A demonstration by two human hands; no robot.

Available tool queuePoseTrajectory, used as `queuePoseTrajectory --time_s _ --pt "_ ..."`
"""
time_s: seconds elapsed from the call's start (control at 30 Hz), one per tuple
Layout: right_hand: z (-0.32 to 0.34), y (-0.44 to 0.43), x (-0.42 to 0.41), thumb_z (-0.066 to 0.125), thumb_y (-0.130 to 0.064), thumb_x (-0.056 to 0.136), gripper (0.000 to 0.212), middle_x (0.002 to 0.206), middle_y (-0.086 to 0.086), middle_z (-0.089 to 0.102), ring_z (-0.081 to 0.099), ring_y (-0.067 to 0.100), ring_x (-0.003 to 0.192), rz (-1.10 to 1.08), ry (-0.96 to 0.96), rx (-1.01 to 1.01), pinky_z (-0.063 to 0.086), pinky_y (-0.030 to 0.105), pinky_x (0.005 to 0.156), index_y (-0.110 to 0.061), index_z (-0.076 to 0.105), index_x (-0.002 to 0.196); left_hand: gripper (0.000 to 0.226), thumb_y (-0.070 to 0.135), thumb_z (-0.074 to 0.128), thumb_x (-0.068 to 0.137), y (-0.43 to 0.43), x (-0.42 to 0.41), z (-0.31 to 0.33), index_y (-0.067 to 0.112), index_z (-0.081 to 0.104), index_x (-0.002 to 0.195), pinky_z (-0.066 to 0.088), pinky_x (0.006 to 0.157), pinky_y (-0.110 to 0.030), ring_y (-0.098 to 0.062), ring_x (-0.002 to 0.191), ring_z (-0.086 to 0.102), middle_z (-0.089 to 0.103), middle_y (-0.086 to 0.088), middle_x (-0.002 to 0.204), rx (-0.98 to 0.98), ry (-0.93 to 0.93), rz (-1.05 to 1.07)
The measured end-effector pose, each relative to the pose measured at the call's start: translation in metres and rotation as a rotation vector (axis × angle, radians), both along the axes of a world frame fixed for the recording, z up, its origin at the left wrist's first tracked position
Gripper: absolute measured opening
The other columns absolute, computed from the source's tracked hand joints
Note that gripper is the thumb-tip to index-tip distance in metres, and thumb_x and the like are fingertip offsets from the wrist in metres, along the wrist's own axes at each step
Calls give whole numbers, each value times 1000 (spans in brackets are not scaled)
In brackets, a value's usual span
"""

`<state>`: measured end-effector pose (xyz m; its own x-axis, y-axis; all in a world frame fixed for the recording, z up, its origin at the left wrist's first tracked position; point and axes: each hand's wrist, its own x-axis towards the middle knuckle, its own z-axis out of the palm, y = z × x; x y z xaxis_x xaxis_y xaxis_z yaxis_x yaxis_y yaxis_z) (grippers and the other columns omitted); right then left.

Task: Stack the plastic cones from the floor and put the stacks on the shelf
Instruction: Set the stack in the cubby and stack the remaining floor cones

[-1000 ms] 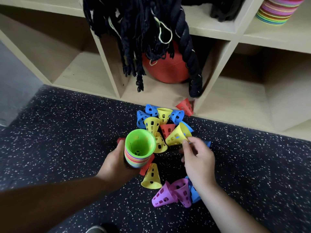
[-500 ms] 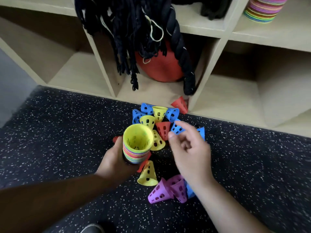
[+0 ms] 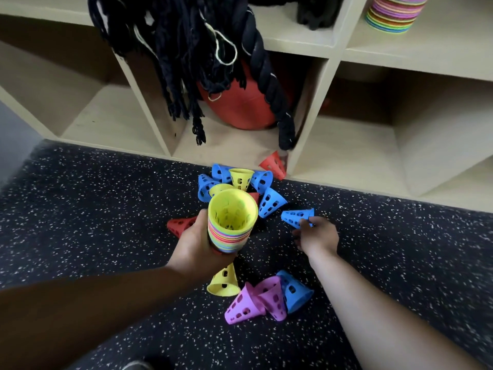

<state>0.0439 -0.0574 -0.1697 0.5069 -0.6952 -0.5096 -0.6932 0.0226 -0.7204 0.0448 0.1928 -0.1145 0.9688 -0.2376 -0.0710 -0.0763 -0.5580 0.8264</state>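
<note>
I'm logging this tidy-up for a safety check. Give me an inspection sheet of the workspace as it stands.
Surface: dark speckled floor.
Job's things: multicoloured cone stack, yellow on top; loose cones scattered on the floor; another stack on the upper shelf.
Clutter: red ball in a cubby, black ropes hanging in front of it.
Grippers: left hand holds the cone stack; right hand pinches a blue cone on the floor.
Cables: nothing seen.
Surroundings: pale wooden cubby shelf.
</note>
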Motion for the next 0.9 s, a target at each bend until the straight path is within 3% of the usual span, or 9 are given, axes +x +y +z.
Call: queuePoseTrajectory --time_s 0.1,0.23,0.33,0.43,0.5,0.6,0.73,0.8,0.9 --pt "7 5 -5 59 -25 94 13 72 0 74 69 24 58 72 -39 -129 61 48 62 -19 71 94 73 46 88 62 -6 8 -2 30 46 120 55 80 -25 0 93 67 69 16 100 35 -26 -34" --pt "51 13 -17 63 -25 94 9 86 -3 74 69 20 74 209 -373 -412 56 35 73 -23 71 97 71 43 89 64 -1 12 -4 33 45 118 54 79 -23 4 92 66 68 19 99 64 -27 -43" --pt "105 33 -23 65 -23 93 8 78 0 71 65 25 65 236 -710 -344 54 35 64 -24 70 100 70 45 89 63 8 8 -8 30 47 116 56 78 -28 -1 89 68 70 16 99 78 -7 1" --pt "148 57 -25 68 -17 91 9 74 -5 68 59 11 58 405 -913 -353 45 19 56 -17 73 99 69 48 89 62 13 2 -10 30 49 116 55 76 -29 0 86 68 70 16 96 84 10 45" --pt "156 70 -26 70 -14 89 11 75 -6 66 54 7 55 617 -951 -471 41 13 57 -12 74 99 67 49 89 61 14 -2 -9 28 51 113 55 75 -29 0 83 68 70 17 93 98 15 75" --pt "147 81 -31 70 -18 89 23 82 -4 65 50 15 48 849 -943 -500 47 26 54 -11 73 111 66 44 91 60 18 -3 -5 28 53 112 56 73 -32 1 81 69 71 16 91 95 22 100" --pt "116 64 -48 61 -12 92 22 78 -3 62 46 17 45 785 -1021 -532 42 27 46 -4 70 110 69 47 91 59 27 -3 0 31 52 114 58 77 -34 -6 86 71 73 14 95 112 23 132" --pt "91 45 -63 59 -4 89 20 78 -1 60 47 16 49 790 -960 -574 43 26 46 -1 69 106 69 52 90 60 30 -5 0 32 52 114 57 75 -30 -3 86 70 73 15 95 108 33 134" --pt "51 19 -97 56 -11 84 25 88 -4 59 50 2 65 865 -722 -647 50 28 55 -5 68 105 67 52 89 62 31 -15 2 32 53 115 47 66 -6 8 82 66 71 20 91 134 45 90"
